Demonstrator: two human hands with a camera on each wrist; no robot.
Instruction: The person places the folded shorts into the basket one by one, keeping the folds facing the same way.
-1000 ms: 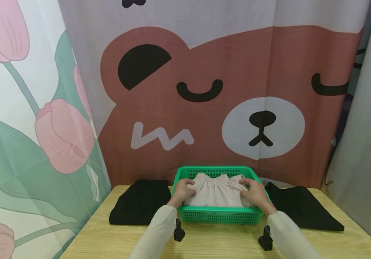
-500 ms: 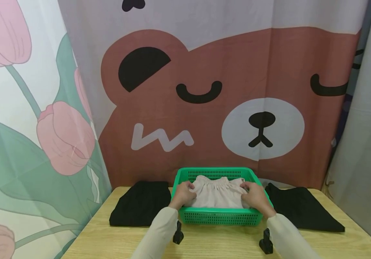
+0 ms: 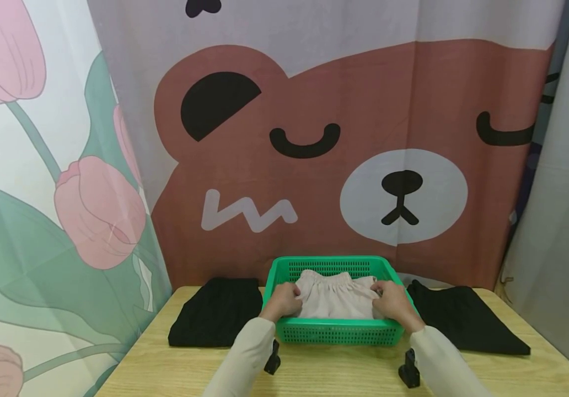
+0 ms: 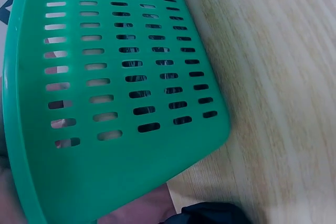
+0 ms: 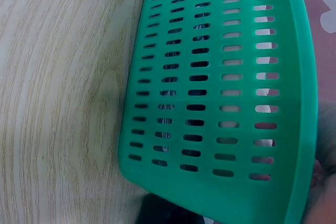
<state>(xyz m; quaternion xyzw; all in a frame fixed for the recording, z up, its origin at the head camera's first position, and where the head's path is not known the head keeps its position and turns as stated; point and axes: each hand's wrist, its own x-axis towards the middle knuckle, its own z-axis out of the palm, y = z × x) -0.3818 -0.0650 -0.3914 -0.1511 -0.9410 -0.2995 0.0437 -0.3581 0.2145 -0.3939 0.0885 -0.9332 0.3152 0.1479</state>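
Note:
A beige garment (image 3: 334, 298) with a gathered waist lies inside a green plastic basket (image 3: 339, 332). Whether it is shorts or a skirt cannot be made out. At the garment's left side my left hand (image 3: 282, 301) pinches its edge with curled fingers and thumb. The right hand (image 3: 395, 302) pinches the opposite edge in the same way. Both wrists pass over the basket's front corners. In the left wrist view the slotted basket wall (image 4: 115, 166) hides most of that hand. The right wrist view likewise shows mainly the basket wall (image 5: 210, 129), with blurred skin at the edge.
Folded black cloth (image 3: 217, 313) lies left of the basket on the wooden table (image 3: 339, 369). More black cloth (image 3: 468, 320) lies to its right. A bear-print curtain (image 3: 245, 242) hangs right behind the table. Dark items show through the basket's lower slots.
My left hand has shifted slightly inward and its fingers have drawn closer together at the garment's edge. The right hand has shifted very little. The garment stays in the basket.

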